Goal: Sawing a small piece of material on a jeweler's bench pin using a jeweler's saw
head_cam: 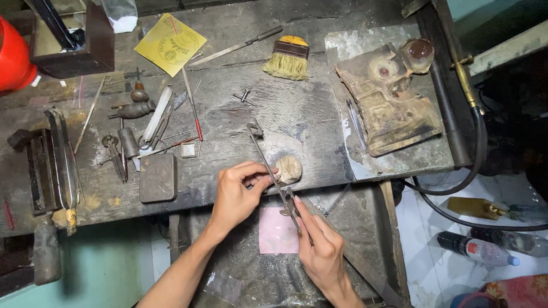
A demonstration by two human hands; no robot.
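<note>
Both hands meet over the near edge of a dark, scarred wooden worktop [274, 114]. The right hand [322, 248] is closed around the handle end of a thin metal saw frame [273, 171], which runs slantwise away from the person, its far end lying on the worktop. The left hand [237, 194] is closed too, its fingertips pinched against the frame's middle, just beside a small pale wooden peg [289, 169] that juts from the worktop's edge; whether it pinches anything else there is too small to tell. Under the hands, in the lower tray, lies a pink square of paper [276, 231]. Left of the hands sit a flat dark tin [157, 178] and a scatter of pliers, files and gravers [134, 122]. Farther back lie a yellow paper square [170, 43] and a short brush [287, 57] with straw-coloured bristles. To the right, a scorched, crusted block [388, 97] rests on a grey metal sheet, and a black hose [474, 165] loops down toward the tiled floor, where plastic bottles [485, 251] lie.
</note>
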